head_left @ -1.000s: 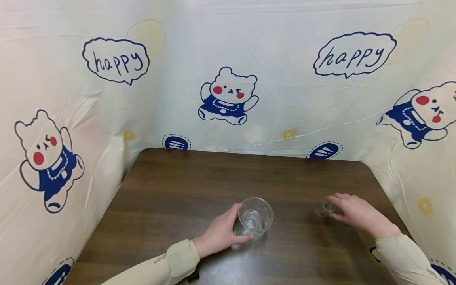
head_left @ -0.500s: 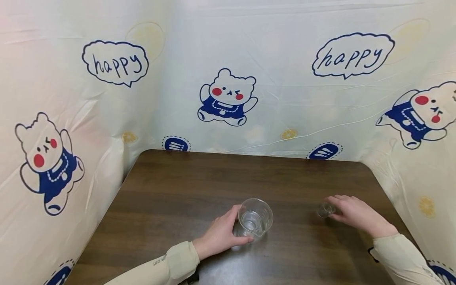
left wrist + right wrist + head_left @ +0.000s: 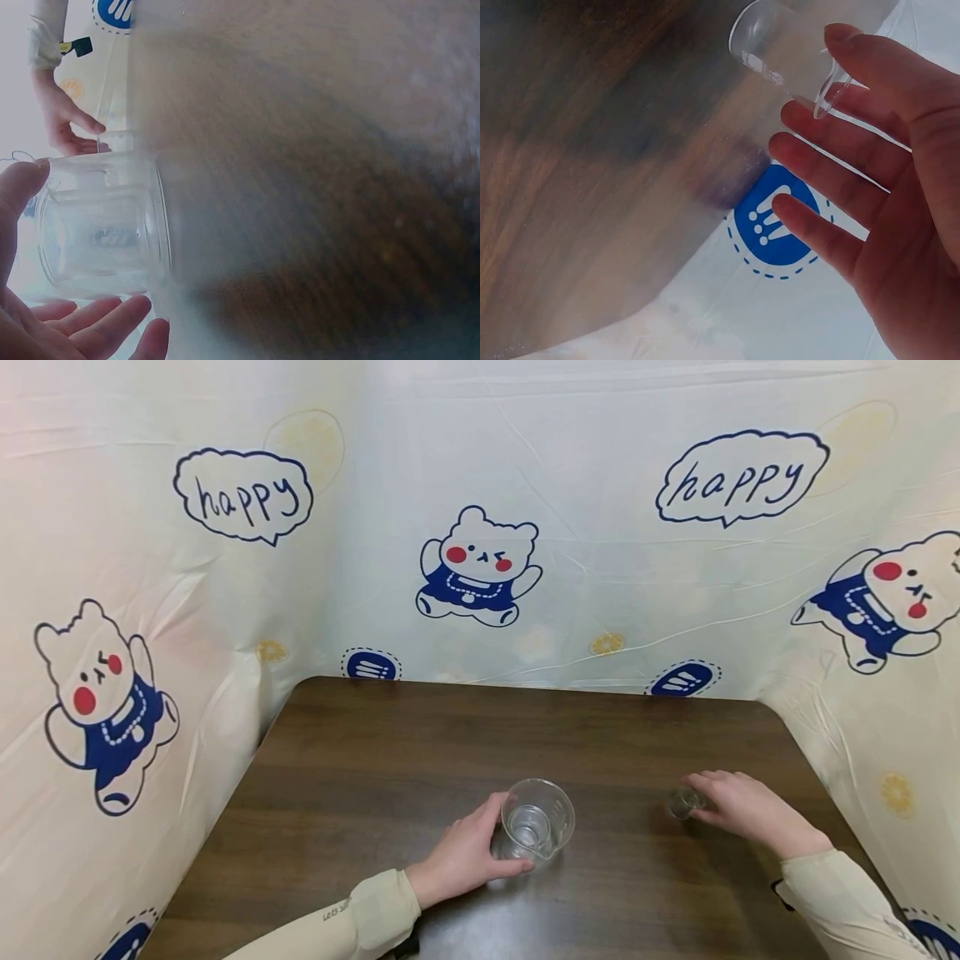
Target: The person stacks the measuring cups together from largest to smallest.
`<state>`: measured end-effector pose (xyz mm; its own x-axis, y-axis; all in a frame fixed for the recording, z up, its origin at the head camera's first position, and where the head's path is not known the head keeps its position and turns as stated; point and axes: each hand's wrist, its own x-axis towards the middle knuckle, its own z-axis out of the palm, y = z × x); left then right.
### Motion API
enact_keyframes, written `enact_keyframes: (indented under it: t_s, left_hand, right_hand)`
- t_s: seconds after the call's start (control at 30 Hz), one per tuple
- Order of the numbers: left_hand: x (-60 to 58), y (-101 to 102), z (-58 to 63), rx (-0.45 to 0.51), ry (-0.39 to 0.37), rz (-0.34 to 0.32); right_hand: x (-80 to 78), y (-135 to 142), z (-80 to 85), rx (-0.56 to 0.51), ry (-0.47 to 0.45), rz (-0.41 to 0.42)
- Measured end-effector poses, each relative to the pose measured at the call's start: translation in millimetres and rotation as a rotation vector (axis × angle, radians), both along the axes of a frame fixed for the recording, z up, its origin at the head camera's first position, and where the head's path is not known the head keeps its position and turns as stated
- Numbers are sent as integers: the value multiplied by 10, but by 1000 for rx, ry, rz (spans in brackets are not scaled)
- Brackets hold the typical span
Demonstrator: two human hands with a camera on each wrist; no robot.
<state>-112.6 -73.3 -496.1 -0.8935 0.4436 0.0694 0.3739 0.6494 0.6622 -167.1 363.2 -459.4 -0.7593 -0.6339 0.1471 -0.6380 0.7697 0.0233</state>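
In the head view, a wide clear glass beaker point(image 3: 557, 814) stands upright on the table, its pouring lip toward the near side. A smaller glass vessel point(image 3: 112, 236) shows inside it in the left wrist view. My left hand point(image 3: 459, 857) holds the beaker from the left, thumb on the near side and fingers round the far side. To the right, my right hand point(image 3: 753, 812) holds a small clear glass beaker point(image 3: 683, 803) between thumb and fingers. In the right wrist view the thumb lies at its flared rim, the index finger is close below, and the other fingers are spread.
The dark brown wooden table point(image 3: 390, 735) has rounded far corners. A pale printed curtain point(image 3: 600, 560) with bear figures and "happy" bubbles hangs along its back and both sides. A stretch of bare tabletop separates the two beakers.
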Motion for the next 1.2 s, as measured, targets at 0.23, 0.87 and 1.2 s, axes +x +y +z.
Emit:
enact_keyframes:
  t_s: [0.23,0.87,1.2]
  left_hand:
    - [7,0,-7,5,4,-1]
    - [3,3,6,11,11,-6]
    - [-3,-2,-1,9,7,-9]
  right_hand:
    - [10,24,-6,3,-14,-12]
    - [1,33,113,66,-127,-58]
    - [19,37,176,61,-129,-64]
